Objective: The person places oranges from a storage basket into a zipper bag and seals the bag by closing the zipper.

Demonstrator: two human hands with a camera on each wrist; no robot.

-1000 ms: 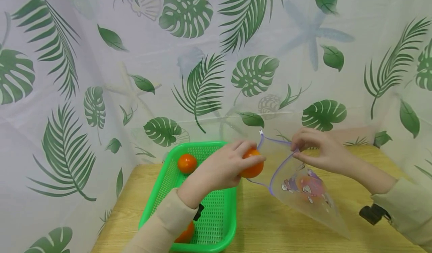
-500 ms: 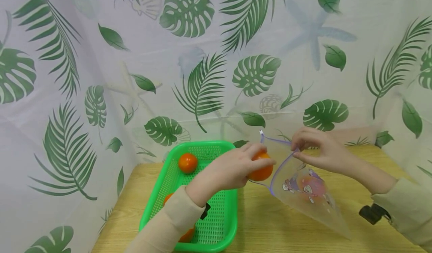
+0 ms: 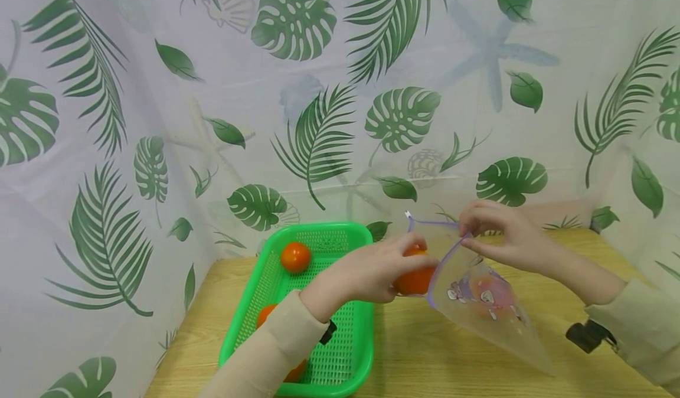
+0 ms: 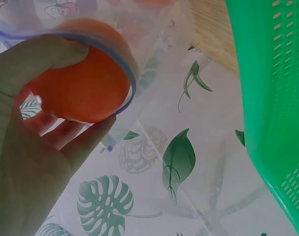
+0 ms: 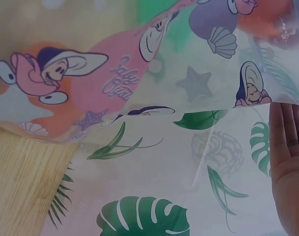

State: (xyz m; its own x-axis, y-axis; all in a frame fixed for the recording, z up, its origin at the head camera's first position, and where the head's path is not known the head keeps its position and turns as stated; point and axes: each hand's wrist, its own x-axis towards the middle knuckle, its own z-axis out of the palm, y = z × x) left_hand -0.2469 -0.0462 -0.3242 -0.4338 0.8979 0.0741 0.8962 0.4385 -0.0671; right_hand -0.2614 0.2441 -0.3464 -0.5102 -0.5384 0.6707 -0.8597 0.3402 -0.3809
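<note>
Wooden table [image 3: 425, 356]: three tomatoes [image 3: 295, 257], one bag [image 3: 486, 303].

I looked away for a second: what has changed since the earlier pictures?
The left hand, gripping the orange fruit, moved right and down to the mouth of the clear bag. The right hand still pinches the bag's rim; the green basket and the fruit in it stayed.

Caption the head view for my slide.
Left hand pushes round orange fruit into clear printed plastic bag held by right hand.
</note>
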